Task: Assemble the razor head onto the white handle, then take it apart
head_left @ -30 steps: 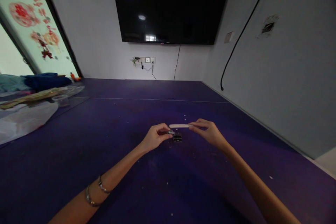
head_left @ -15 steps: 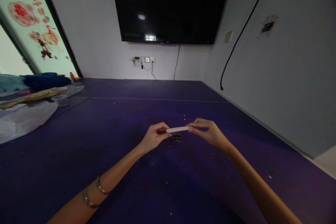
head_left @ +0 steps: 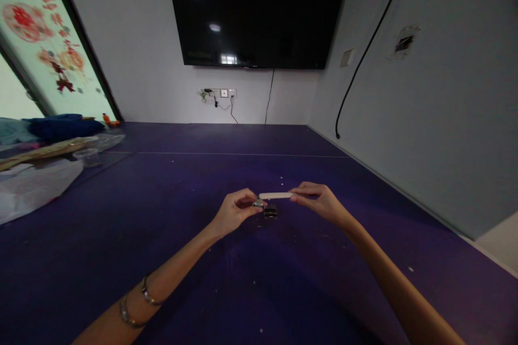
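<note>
Left hand: thumb and fingertips pinched on a small shiny piece. Right hand: fingertips closed on one end of a pale stick, free end at the piece; contact could not be told. Dark item: lay below them on the purple surface, well apart from its far and right edges. Risks, as judged: a hard push might have sprung the piece from its narrow pinch; one-ended hold might have let the stick swivel.
</note>
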`<action>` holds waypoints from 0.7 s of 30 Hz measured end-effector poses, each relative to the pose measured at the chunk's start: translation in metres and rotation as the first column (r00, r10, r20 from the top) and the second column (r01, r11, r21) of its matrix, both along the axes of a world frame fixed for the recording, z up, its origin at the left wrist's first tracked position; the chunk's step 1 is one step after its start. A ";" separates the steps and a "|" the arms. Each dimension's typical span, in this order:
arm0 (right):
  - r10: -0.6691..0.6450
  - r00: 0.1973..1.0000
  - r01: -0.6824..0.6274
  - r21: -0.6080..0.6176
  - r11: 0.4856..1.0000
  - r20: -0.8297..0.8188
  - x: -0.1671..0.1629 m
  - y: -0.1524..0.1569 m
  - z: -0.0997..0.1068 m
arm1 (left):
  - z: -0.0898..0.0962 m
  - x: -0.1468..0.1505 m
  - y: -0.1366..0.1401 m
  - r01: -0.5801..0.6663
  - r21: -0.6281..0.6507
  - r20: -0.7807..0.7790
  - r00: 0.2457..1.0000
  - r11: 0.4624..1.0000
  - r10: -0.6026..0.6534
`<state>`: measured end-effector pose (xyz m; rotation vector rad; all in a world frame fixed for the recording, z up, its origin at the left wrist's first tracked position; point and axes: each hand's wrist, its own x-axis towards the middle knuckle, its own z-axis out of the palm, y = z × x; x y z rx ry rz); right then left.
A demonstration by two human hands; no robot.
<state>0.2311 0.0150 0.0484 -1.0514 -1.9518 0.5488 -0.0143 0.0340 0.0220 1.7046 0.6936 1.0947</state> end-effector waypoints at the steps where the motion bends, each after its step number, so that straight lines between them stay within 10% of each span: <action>1: 0.000 1.000 0.000 -0.005 1.000 -0.004 0.001 0.000 0.000 | 0.000 0.000 0.000 0.001 -0.002 -0.002 1.000 1.000 -0.001; 21: 0.051 0.999 -0.052 -0.057 0.997 -0.010 0.010 0.005 -0.004 | 0.004 0.003 -0.005 0.020 -0.050 0.057 0.998 0.999 -0.017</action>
